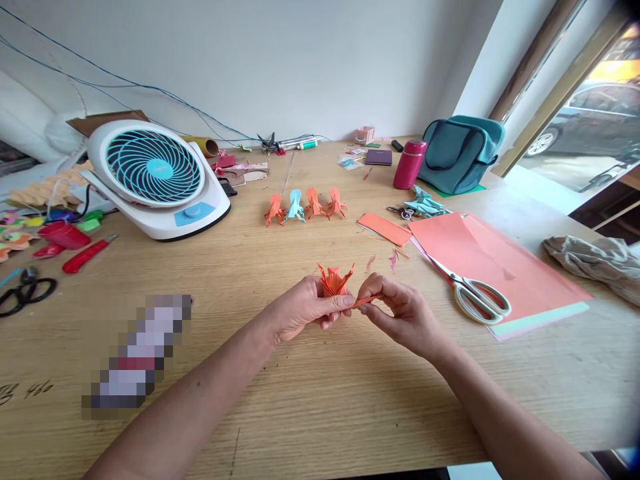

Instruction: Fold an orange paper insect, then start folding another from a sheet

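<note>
Inwardly angled, the left hand (306, 309) clasps and right hand (406, 316) pinches folded orange paper (335, 283).

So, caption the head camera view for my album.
Left hand holding an orange origami insect, right hand pinching a thin leg, with four folded insects lined up beyond.

Room between left hand (307, 307) and fan (160, 168); paper-figure row (313, 199) blocks ahead, scissors (460, 282) right.

Wooden table (280, 413) — on it, fan (161, 169), black scissors (29, 275), paper sheets (525, 267), four paper figures (295, 202)
</note>
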